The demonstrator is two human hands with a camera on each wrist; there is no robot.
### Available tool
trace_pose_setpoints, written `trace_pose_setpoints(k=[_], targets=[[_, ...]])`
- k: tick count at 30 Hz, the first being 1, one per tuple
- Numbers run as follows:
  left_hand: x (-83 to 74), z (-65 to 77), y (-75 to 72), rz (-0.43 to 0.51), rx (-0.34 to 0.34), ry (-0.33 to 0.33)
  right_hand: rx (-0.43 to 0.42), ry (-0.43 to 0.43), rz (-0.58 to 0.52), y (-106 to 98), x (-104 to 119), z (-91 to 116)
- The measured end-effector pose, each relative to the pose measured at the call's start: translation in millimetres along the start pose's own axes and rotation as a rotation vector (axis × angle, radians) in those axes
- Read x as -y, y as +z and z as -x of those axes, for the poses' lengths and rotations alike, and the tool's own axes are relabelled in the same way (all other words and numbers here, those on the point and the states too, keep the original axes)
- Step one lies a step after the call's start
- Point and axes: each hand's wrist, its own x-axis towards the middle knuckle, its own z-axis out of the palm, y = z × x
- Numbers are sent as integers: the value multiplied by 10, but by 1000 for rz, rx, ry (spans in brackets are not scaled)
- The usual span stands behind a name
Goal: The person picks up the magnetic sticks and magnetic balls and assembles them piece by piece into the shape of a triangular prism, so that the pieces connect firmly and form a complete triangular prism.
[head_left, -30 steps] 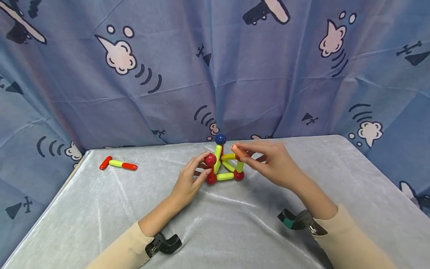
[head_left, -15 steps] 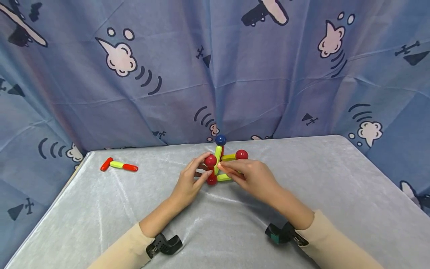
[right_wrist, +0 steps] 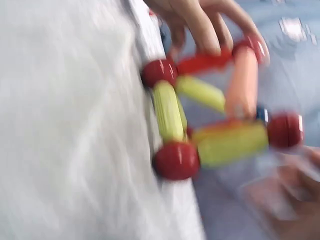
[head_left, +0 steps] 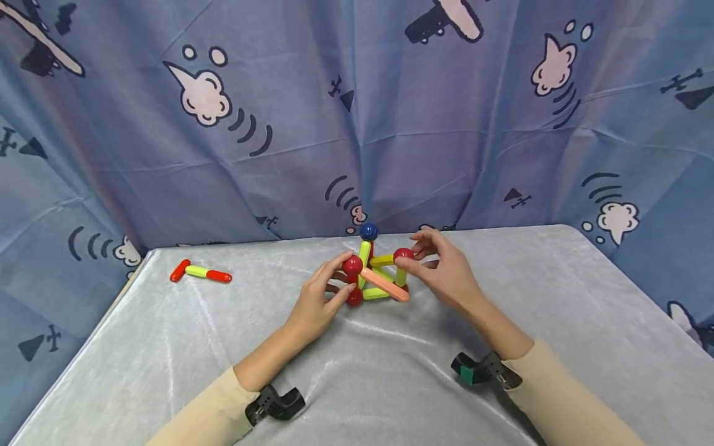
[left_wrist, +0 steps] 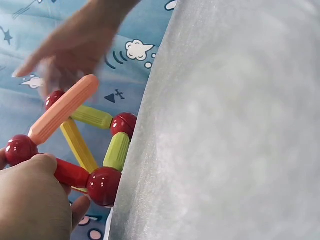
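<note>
A frame of magnetic building sticks and balls stands mid-table, with yellow-green and red sticks, red balls and a blue ball point(head_left: 369, 231) on top. My left hand point(head_left: 312, 303) grips its left front upright, fingers round the upper red ball point(left_wrist: 21, 149) and thumb at the red stick point(left_wrist: 71, 172). An orange stick point(head_left: 385, 284) slants out from that ball, its other end free in the left wrist view. My right hand point(head_left: 446, 272) is around the upper right red ball point(right_wrist: 285, 130), thumb and fingers apart. The right wrist view is blurred and shows the fingers beside this ball.
On the table's left lie two red sticks and a yellow-green stick point(head_left: 196, 271), joined in a T shape. A patterned blue curtain point(head_left: 301, 124) hangs behind the grey cloth-covered table point(head_left: 167, 371).
My right hand brought the orange stick left to the upper left red ball, let it go, then moved back right to the upper right ball. My left hand stays in place.
</note>
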Motion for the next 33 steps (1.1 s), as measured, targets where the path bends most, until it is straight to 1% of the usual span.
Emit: trace_pose_setpoints(k=[1,2,3,4,5,7,11,14,19,23,27,29,31,33], targets=[[0,-6,-1,-2,2,0,95,79,-19,-7,-66,-12],[-3,-11,-2,-3,5,0,198,135,-26,-6,-137,-22],[-11,-17,-4,-4,8,2,285,163,-35,2,-202,-25],[-11,-12,-5,-5,7,1,345,172,-45,25,-258,-23],[-14,-8,-7,-8,8,0,369,172,-58,57,-304,-18],[-12,-7,-5,-12,8,3,374,148,-71,114,-362,-3],[-7,-13,-6,-27,11,7,313,86,-134,184,-419,20],[-2,-16,-7,-29,13,8,284,49,-126,212,-445,27],[1,-5,-20,-38,14,-4,251,48,-88,262,-476,27],[-2,3,-31,-57,17,-6,235,64,-87,292,-499,33],[-2,10,-39,-65,22,-5,222,61,-93,309,-525,50],[-4,5,-36,-68,40,-26,217,54,-95,307,-538,60],[-3,-3,-28,-83,64,-80,205,43,-95,302,-547,70],[25,-5,-6,-93,101,-148,197,41,-91,293,-558,76]])
